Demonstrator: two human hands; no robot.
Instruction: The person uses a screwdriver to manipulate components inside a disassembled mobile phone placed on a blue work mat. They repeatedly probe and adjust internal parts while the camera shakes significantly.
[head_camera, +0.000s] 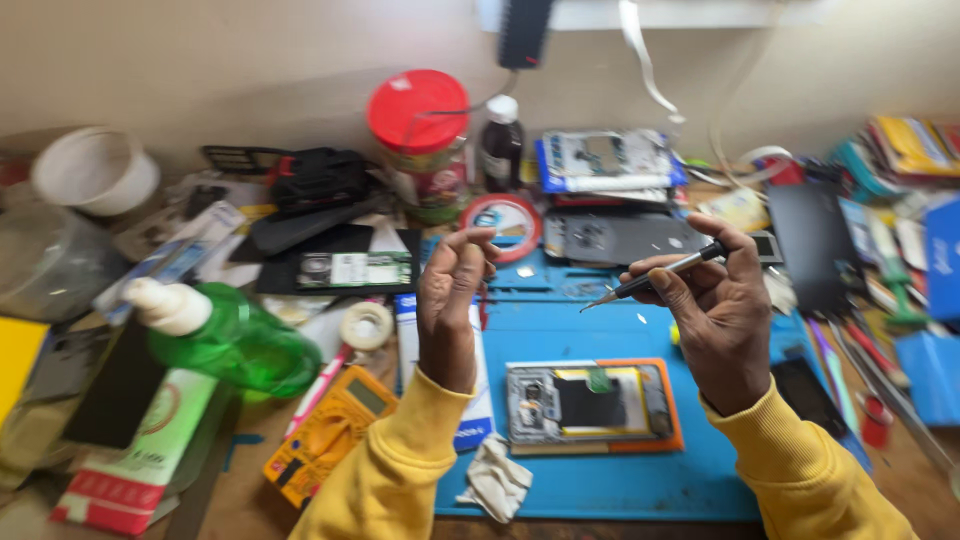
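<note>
— Right hand (722, 322), what is it doing?
— Pinching a slim screwdriver (655, 279) at centre right of the frame. Its long axis runs nearly level, tip pointing left and slightly down.
— And the left hand (452, 305)?
— Raised at centre, fingers curled together, holding nothing visible.
— Below them?
— An opened phone (590, 402) lies flat on a blue mat (640, 480) on the cluttered bench (250, 500), lower centre.
</note>
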